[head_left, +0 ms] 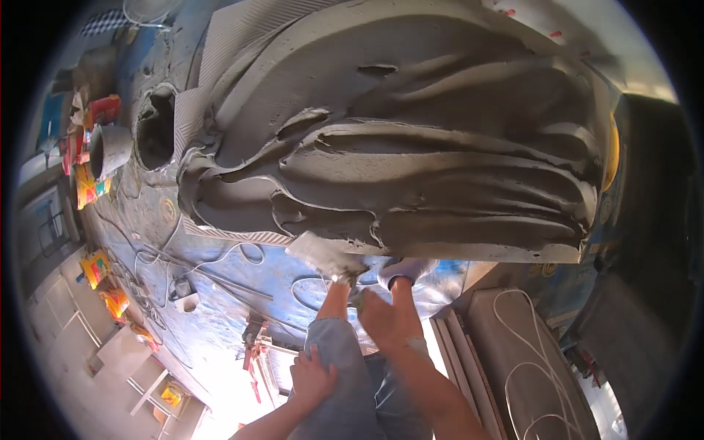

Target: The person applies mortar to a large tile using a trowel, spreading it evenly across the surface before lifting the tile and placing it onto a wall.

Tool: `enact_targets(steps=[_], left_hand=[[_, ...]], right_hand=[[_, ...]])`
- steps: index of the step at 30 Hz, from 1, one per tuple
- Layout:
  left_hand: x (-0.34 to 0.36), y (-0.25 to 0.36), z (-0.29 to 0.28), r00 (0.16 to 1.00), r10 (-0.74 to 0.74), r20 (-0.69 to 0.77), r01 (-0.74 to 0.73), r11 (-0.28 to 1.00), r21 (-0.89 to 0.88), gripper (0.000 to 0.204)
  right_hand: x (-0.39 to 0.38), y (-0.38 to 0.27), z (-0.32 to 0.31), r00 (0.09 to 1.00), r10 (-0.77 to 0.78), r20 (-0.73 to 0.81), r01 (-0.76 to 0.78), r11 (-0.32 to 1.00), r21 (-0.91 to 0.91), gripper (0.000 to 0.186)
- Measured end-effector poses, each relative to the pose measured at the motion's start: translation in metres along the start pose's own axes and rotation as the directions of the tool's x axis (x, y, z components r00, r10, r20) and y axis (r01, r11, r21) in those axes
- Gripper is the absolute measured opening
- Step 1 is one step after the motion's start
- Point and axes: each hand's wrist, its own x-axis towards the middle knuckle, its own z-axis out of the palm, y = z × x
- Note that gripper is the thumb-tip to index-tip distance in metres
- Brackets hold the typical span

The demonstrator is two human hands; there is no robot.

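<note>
My right hand [378, 320] is closed round the handle of a trowel. The trowel's pale, smeared blade [317, 254] is at the near edge of a large slab, left of its middle. Thick wet grey mortar [411, 169] covers most of the slab in curved ridges and troughs. Ribbed bare slab surface [238, 40] shows along the far left side. My left hand [314, 378] lies on my left knee with its fingers spread, holding nothing.
A mortar-crusted bucket [155, 128] and a grey bucket [111, 151] stand on the left. Loose cables [213, 275] trail over the blue-stained floor. Long boards [469, 367] and a brown padded block [532, 352] with a white cord lie at the near right.
</note>
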Motion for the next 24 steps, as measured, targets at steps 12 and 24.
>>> enact_targets(steps=[12,24], left_hand=[[-0.003,-0.025,0.021,0.998,0.011,-0.056,-0.014,0.998,-0.062,0.073],[-0.002,-0.023,-0.008,0.976,-0.089,0.201,0.152,0.935,-0.321,0.073]], right_hand=[[-0.087,0.024,0.009,0.705,0.569,0.424,-0.538,0.038,0.842,0.022],[0.08,-0.292,0.084,0.969,0.233,0.078,-0.157,0.346,0.925,0.036]])
